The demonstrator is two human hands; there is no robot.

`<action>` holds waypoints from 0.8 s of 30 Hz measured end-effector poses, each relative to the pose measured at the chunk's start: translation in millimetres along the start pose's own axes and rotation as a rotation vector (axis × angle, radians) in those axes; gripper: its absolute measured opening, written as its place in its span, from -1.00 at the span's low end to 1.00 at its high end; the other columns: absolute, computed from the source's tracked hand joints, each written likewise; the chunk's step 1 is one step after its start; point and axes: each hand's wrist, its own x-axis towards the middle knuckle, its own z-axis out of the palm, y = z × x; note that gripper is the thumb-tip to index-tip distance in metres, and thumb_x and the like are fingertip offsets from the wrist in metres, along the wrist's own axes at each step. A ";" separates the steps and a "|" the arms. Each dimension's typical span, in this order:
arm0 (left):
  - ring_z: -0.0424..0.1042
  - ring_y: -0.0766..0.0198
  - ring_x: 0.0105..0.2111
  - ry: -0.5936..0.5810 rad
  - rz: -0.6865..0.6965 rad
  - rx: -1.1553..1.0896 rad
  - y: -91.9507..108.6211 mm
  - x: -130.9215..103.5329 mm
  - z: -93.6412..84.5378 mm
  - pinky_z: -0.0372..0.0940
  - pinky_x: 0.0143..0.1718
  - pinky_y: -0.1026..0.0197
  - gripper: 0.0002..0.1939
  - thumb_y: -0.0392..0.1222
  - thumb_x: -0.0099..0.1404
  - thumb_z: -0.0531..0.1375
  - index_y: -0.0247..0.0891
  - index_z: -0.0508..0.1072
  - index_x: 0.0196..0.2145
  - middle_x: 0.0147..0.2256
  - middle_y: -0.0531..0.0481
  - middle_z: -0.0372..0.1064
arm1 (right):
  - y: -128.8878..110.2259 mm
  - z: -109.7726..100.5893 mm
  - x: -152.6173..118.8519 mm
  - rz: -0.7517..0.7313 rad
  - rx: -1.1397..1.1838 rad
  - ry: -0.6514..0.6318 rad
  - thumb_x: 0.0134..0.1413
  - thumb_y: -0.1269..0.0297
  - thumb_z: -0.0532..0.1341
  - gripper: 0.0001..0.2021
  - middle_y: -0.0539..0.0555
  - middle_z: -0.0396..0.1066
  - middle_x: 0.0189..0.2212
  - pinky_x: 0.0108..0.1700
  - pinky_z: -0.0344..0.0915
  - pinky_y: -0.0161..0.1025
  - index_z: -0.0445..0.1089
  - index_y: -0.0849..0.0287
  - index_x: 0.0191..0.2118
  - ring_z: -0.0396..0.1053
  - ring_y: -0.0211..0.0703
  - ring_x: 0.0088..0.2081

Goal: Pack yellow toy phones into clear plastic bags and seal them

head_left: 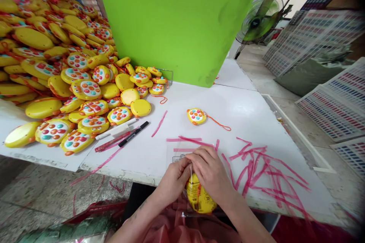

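Observation:
A clear plastic bag (184, 211) hangs at the table's front edge with a yellow toy (202, 199) inside it. The toy's back faces me, with black print and a barcode, and an orange cord lies across it. My left hand (177, 176) pinches the bag's upper part from the left. Closed on the same part, my right hand (209, 169) meets the left one, its fingers bent over the thumbs' area. Beyond them, a single turtle-shaped toy (196, 116) with coloured dots and an orange loop lies on the white table (228, 102).
A large heap of similar yellow toys (94, 89) covers the left side. A black marker (134, 134), a white pen (115, 129) and pink strips (252, 169) lie on the table. Behind stands a green panel (176, 22); a fan (256, 22) is farther right.

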 end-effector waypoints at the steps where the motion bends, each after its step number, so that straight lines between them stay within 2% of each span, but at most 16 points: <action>1: 0.36 0.23 -0.29 0.001 0.001 0.001 -0.1 0.2 0.0 0.26 -0.23 0.25 -0.74 -0.13 0.38 0.01 -0.29 0.44 -0.21 -0.31 -0.03 0.43 | -0.1 0.0 0.0 -0.001 0.000 0.000 0.16 0.58 0.05 -0.74 0.10 0.38 -0.25 -0.10 0.30 -0.08 0.36 0.19 -0.10 0.25 -0.05 -0.16; 7: 0.36 0.22 -0.24 -0.019 0.029 -0.041 1.2 2.2 -0.6 0.24 -0.18 0.24 -0.71 -0.11 0.39 0.00 -0.28 0.44 -0.13 -0.26 -0.04 0.43 | 0.9 0.2 0.0 0.001 0.010 0.009 0.15 0.59 0.04 -0.77 0.09 0.36 -0.30 -0.11 0.30 -0.08 0.35 0.18 -0.20 0.25 -0.07 -0.18; 15: 0.33 0.25 -0.31 -0.041 0.029 -0.005 3.3 0.8 -2.3 0.24 -0.25 0.25 -0.64 -0.03 0.40 -0.03 -0.29 0.46 -0.12 -0.31 -0.03 0.42 | -0.6 2.9 1.1 -0.012 0.007 0.077 0.11 0.61 0.05 -0.80 0.08 0.35 -0.35 -0.12 0.29 -0.09 0.25 0.15 -0.36 0.27 -0.08 -0.19; 19: 0.39 0.21 -0.25 -0.054 0.010 -0.015 4.4 -0.6 -2.2 0.26 -0.16 0.22 -0.66 -0.04 0.39 0.00 -0.26 0.49 -0.14 -0.26 -0.06 0.47 | 15.6 -4.5 3.4 0.104 -0.021 0.168 0.05 0.61 0.07 -0.79 0.07 0.36 -0.37 -0.14 0.27 -0.07 0.21 0.13 -0.43 0.27 -0.06 -0.20; 24: 0.45 0.16 -0.20 -0.001 -0.163 -0.352 -4.8 2.1 0.0 0.31 -0.14 0.16 -0.69 0.01 0.34 0.08 -0.27 0.43 -0.15 -0.23 -0.09 0.50 | 34.0 -26.6 2.0 0.303 0.006 0.279 0.04 0.52 0.10 -0.84 0.04 0.39 -0.38 -0.20 0.29 -0.12 0.31 0.11 -0.31 0.30 -0.06 -0.23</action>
